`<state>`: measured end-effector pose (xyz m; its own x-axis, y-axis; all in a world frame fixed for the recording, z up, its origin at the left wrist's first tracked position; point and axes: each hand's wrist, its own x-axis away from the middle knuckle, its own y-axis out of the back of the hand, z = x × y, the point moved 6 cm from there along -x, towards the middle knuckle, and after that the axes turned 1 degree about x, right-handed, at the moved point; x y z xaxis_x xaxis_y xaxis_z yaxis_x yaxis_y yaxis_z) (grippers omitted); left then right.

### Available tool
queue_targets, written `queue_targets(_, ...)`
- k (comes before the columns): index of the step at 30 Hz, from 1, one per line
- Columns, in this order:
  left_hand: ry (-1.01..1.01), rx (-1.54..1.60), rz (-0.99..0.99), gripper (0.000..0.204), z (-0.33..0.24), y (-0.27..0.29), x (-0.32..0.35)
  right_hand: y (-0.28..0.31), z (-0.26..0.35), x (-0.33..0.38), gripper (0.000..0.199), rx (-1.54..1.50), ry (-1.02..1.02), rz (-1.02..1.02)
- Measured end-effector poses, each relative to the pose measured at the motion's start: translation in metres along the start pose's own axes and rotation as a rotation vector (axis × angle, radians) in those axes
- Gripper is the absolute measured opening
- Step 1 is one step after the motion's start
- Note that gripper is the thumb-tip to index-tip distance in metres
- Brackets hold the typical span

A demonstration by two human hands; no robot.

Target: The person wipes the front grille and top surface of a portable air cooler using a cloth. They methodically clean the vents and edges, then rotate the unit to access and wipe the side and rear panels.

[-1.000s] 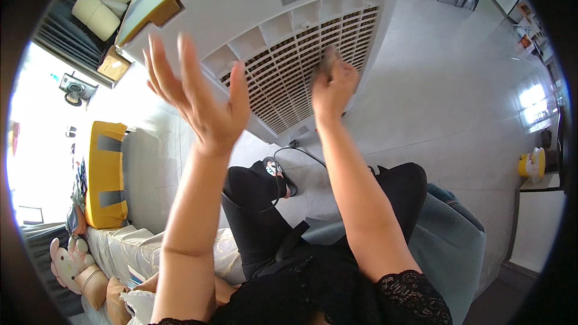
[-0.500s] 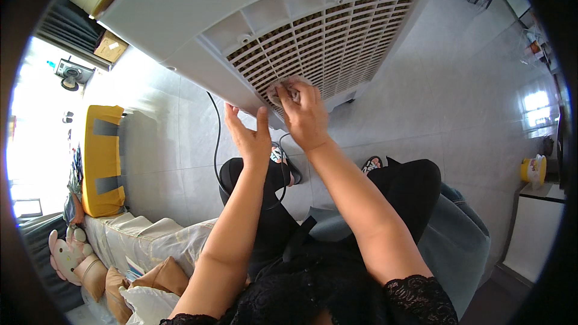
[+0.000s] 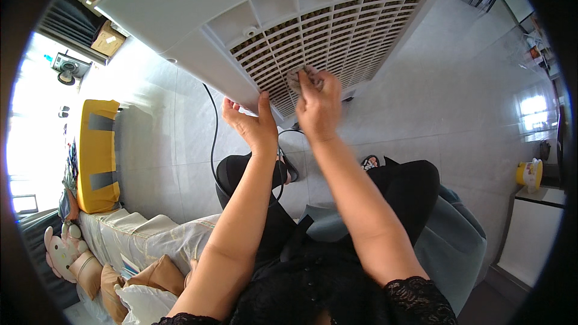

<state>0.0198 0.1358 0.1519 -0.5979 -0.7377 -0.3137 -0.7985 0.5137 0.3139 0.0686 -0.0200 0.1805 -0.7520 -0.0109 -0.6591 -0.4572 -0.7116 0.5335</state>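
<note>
In front of me stands a tall white appliance (image 3: 198, 54), probably an air cooler, with a slatted grille (image 3: 337, 39) over a brownish honeycomb-like layer. My right hand (image 3: 319, 105) pinches a crumpled greyish cloth (image 3: 307, 78) and presses it against the lower slats; the hand is slightly blurred. My left hand (image 3: 253, 123) grips the appliance's near lower corner, its thumb up along the grille side and its fingers round the edge. A black cord (image 3: 214, 126) hangs below, looping past my left leg.
I sit on a grey-green seat (image 3: 448, 247), legs apart, on a grey tiled floor (image 3: 162, 156). To the left are a yellow and grey piece of furniture (image 3: 99, 156) and a covered sofa (image 3: 156, 232) with cushions. A yellow tub (image 3: 530, 174) stands on a white cabinet (image 3: 530, 235) at the right.
My right hand has moved the cloth to the right and slightly up across the slats. My left hand stays at the corner. The whole view has shifted a little.
</note>
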Motion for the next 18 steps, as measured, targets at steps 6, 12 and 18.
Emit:
queue_targets(6,-0.042,-0.055,0.013,0.073,0.009,0.003,-0.005,-0.01,0.001,0.014,0.038,-0.148,-0.043,0.004)
queue_targets(12,-0.102,-0.099,0.006,0.071,0.006,0.001,0.0,-0.02,0.011,0.026,0.042,-0.158,-0.137,-0.035)
queue_targets(18,-0.09,-0.118,0.04,0.069,0.002,0.006,-0.001,0.004,-0.003,0.012,0.048,-0.158,-0.138,-0.123)
